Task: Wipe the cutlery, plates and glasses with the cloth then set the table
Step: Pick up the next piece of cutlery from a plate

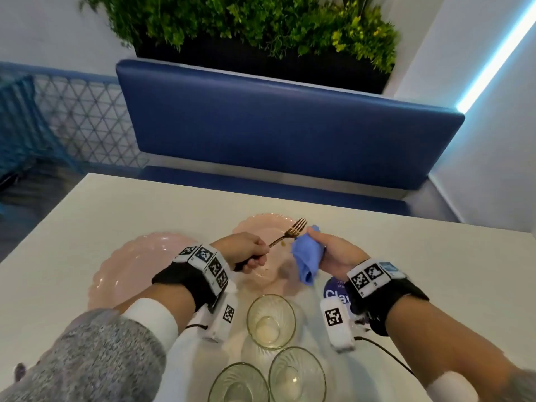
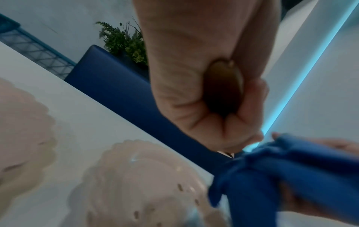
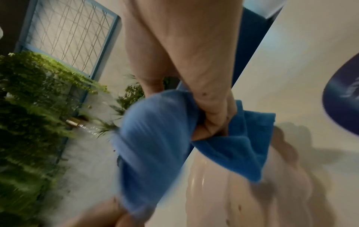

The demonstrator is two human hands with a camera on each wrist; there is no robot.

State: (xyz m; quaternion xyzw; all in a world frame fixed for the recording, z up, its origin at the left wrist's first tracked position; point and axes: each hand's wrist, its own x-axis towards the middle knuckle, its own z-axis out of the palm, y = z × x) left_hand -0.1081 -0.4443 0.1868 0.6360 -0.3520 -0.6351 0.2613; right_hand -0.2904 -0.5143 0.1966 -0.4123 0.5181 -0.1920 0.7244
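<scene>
Blue padding is running along the bench behind the white surface, with a planter of green foliage sitting above it and a strip of cyan light glowing on the wall to the right.

Above the surface, the left hand is wrapping its grip tight around the handle of a gold fork, fingers curled in a fist, so the tines are pointing up and away toward the bench. The left wrist view is showing the rounded handle end poking out of that closed fist. The right hand is bunching a blue cloth in its grip, fingers curled into the folds, with the cloth's upper end sitting just beside the fork's neck, right of the tines; whether cloth and metal are touching I cannot tell. The rest of the cloth is hanging down below the hand.

Both hands are hovering over a pink scalloped plate that is carrying a few dark crumbs. A second pink plate is lying to the left, partly under the left wrist. Nearer the person, three clear glasses are standing in a close cluster, and a dark blue printed disc is lying under the right wrist.
</scene>
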